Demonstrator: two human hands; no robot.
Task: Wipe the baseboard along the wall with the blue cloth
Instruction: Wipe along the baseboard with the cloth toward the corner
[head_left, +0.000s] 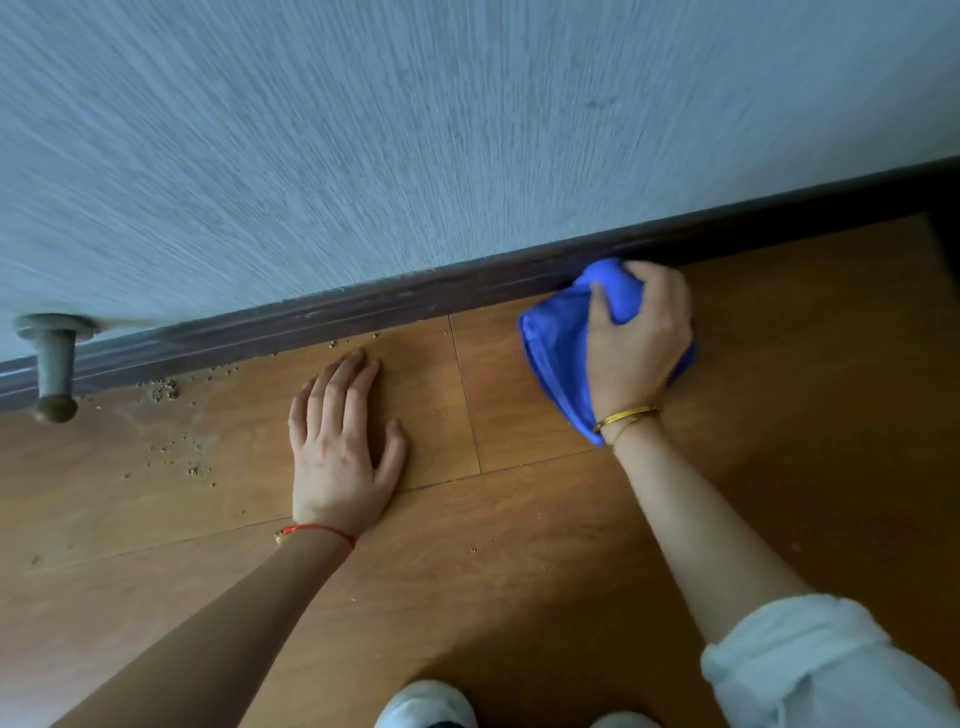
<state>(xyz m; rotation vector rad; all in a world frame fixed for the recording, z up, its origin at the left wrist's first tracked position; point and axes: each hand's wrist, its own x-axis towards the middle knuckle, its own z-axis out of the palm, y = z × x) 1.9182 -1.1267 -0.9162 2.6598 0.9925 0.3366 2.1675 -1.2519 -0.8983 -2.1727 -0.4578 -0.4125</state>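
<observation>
1. Two bare hands in view. Right hand: fingers curled round a bunched bright-blue microfibre cloth, gripping it; a gold bangle circles the wrist, and a rolled white sleeve covers the arm farther back.
2. Left hand: fingers straight and slightly spread, palm flat on the brown wood-plank floor; a red string bracelet sits at the wrist.
3. Blue cloth: upper end pressed against the dark brown baseboard, the rest lying on the floor beside it.
4. Baseboard: runs diagonally along the foot of a grey-blue textured wall.
5. Small crumbs of debris: scattered on the floor by the baseboard, left of the left hand.
6. Grey metal door stopper: projects from the wall at far left.
</observation>
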